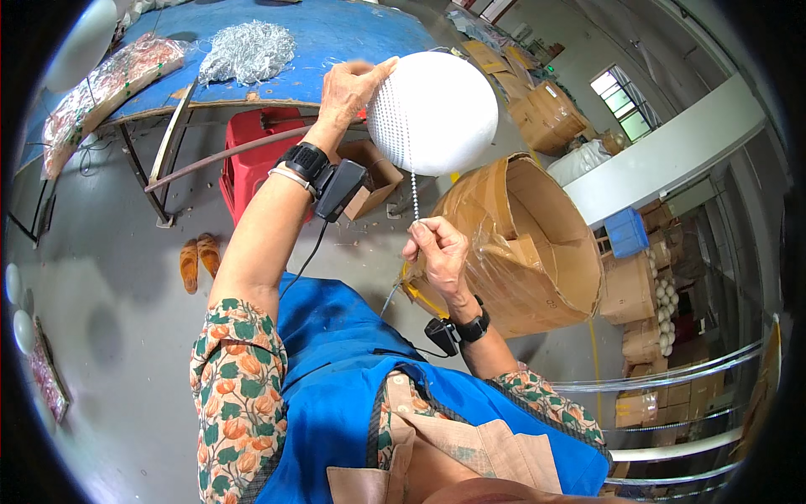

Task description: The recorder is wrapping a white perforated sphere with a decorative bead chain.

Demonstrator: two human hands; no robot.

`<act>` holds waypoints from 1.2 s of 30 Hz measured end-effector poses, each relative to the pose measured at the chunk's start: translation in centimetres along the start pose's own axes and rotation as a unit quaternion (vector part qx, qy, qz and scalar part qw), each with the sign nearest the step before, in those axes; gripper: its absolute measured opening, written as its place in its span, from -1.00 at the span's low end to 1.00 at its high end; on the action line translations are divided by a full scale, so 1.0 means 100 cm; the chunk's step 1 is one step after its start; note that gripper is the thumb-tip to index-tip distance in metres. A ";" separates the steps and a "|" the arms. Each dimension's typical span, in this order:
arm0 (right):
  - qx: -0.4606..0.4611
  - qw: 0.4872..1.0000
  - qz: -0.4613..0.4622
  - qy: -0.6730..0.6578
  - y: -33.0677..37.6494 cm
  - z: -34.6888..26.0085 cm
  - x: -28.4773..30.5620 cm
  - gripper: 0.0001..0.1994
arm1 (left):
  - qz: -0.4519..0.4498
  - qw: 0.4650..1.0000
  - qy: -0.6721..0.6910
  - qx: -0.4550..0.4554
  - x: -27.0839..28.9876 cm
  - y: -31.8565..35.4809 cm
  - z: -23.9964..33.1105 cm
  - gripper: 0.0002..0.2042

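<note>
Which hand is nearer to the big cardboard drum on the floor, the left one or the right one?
The right hand: it pinches a bead string just beside the cardboard drum. The left hand is higher up, on the white ball.

The left hand [351,88] holds up a white ball [435,113] while the right hand [437,252] pinches a bead string [413,189] hanging from it.

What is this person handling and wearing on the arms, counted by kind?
Large white foam ball, partly covered in rows of small beads, held up by the left hand: 1
Thin white bead string hanging from the ball, pinched by the right hand: 1
Black wristbands, one on each wrist: 2
Small black clip-on devices with cables, one by each wristband: 2
Total: 6
</note>
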State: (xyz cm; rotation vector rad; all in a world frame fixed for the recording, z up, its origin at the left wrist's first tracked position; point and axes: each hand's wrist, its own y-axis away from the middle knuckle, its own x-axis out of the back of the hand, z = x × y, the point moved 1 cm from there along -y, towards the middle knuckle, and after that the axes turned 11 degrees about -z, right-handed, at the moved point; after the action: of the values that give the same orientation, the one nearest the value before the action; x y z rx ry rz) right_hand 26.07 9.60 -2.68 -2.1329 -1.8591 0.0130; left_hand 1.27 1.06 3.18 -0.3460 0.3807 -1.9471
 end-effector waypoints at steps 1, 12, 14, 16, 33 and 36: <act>0.000 1.000 -0.001 0.000 -0.002 0.001 0.000 -0.83 | 0.001 1.000 0.000 0.001 0.000 -0.001 -0.001 -0.48; 0.004 1.000 0.018 -0.024 -0.007 0.015 0.010 -0.82 | -0.141 0.973 -0.125 -0.136 -0.005 0.017 0.004 -0.28; -0.002 1.000 0.019 -0.015 -0.001 0.010 0.010 -0.82 | -0.148 0.976 -0.100 -0.122 -0.006 0.015 0.008 -0.25; -0.008 1.000 0.015 -0.006 0.010 0.003 0.009 -0.83 | -0.177 0.984 -0.026 -0.010 0.001 0.008 0.000 -0.20; -0.022 1.000 0.007 -0.021 0.009 0.000 0.010 -0.81 | 0.043 0.997 -0.069 -0.006 0.001 -0.010 -0.007 -0.32; -0.018 0.999 0.013 -0.025 0.002 0.003 0.012 -0.80 | -0.047 0.996 -0.060 0.043 0.005 -0.009 -0.001 -0.38</act>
State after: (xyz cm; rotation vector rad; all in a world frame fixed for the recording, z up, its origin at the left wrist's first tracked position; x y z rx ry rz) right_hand 26.33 10.81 -2.80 -2.1989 -1.8731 0.0398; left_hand 0.24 0.93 3.49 -0.4302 0.2050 -2.0167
